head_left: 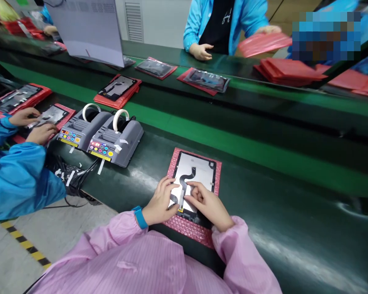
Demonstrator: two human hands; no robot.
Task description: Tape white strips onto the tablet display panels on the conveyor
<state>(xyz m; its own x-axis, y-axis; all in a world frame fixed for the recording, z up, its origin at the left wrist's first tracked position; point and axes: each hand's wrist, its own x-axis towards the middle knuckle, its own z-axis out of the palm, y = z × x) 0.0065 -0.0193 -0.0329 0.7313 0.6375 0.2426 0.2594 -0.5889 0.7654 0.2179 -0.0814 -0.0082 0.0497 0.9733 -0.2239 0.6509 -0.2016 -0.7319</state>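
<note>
A flat display panel (199,163) with a silver back and black border lies on a pink bubble-wrap sheet (188,230) in front of me. A curved black flex cable (185,179) runs down its middle, with a small yellow label (180,210) near its lower end. My left hand (161,202) rests on the panel's left side, fingers spread and thumb apart, beside the cable. From the right, my right hand (210,204) touches the panel by the cable. Its index finger and thumb are apart, the other fingers curled; nothing shows held between them.
Two grey tape dispensers (115,139) with white tape rolls stand to the left. Beyond them a co-worker's hands (43,130) touch another panel. Several panels on red pouches (118,92) lie farther back. Across the bench, a person's hand (268,30) holds a red pouch (263,44).
</note>
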